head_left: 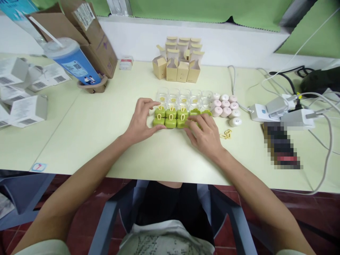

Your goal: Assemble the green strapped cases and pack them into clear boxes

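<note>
Small green cases with yellow loops standing on top form two rows on the table. At their left end is my left hand, thumb and fingers apart around the end of the rows, with nothing held. My right hand bends over the front row's right part. Its fingertips come together beside a green case with a yellow loop; what they pinch is hidden. Open green pieces show behind that hand. Loose yellow loops lie to its right.
Clear plastic covers stand behind the green cases, with pink and white rounded pieces to the right. Farther back are open small cardboard boxes. White boxes and a blue cup are left; chargers and cables are right.
</note>
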`<action>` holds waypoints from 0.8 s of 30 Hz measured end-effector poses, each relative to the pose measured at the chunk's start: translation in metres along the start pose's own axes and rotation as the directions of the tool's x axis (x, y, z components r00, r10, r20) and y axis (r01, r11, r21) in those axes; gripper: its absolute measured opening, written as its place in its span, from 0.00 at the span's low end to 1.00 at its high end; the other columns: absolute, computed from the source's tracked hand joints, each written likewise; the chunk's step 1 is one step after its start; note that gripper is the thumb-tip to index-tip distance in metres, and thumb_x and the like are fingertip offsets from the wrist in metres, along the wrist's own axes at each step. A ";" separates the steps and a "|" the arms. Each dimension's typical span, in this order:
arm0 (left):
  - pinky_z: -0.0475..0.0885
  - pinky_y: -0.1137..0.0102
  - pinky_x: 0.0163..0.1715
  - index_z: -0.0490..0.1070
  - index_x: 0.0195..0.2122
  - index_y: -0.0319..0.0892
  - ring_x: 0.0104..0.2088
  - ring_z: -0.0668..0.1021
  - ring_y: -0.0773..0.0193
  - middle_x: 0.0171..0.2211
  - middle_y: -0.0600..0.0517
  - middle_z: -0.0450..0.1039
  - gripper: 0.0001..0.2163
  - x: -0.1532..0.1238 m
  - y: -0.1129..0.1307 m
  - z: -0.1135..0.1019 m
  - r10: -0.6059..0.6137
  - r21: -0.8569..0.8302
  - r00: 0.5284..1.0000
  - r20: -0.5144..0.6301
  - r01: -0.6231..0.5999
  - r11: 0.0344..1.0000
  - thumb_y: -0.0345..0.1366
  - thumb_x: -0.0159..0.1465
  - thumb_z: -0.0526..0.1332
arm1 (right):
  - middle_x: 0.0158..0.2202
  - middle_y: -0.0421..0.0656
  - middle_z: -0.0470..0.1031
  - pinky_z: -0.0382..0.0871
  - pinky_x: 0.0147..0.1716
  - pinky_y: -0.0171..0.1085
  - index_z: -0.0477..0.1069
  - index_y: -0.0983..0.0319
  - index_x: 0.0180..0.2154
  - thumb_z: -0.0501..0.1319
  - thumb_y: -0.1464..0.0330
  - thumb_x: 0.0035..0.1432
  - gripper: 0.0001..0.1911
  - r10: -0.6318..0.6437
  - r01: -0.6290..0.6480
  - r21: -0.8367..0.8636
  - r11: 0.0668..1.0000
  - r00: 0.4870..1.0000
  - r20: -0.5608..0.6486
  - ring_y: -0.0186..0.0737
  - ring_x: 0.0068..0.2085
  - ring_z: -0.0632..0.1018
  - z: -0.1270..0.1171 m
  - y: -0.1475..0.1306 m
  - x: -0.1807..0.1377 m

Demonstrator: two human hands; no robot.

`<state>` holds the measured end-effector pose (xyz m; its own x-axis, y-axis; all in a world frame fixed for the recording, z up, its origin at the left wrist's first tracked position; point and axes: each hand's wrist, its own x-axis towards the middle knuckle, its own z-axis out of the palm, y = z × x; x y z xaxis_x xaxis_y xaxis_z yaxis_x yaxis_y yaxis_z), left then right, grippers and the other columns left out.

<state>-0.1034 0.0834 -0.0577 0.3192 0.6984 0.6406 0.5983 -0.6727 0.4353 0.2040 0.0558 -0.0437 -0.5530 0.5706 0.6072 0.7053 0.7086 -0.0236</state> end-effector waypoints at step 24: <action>0.79 0.64 0.38 0.63 0.71 0.54 0.38 0.76 0.65 0.56 0.46 0.63 0.45 -0.003 -0.036 0.003 -0.145 -0.214 0.971 0.191 0.186 0.959 0.64 0.59 0.78 | 0.61 0.55 0.82 0.69 0.63 0.60 0.70 0.62 0.69 0.58 0.65 0.77 0.23 0.156 -0.172 0.088 0.981 0.973 0.168 0.65 0.67 0.71 0.006 0.005 0.007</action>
<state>-0.1240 0.1061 -0.0775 0.3635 0.8224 0.4376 0.4758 -0.5677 0.6718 0.2003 0.0658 -0.0443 -0.5028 0.7356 0.4541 0.7481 0.6334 -0.1977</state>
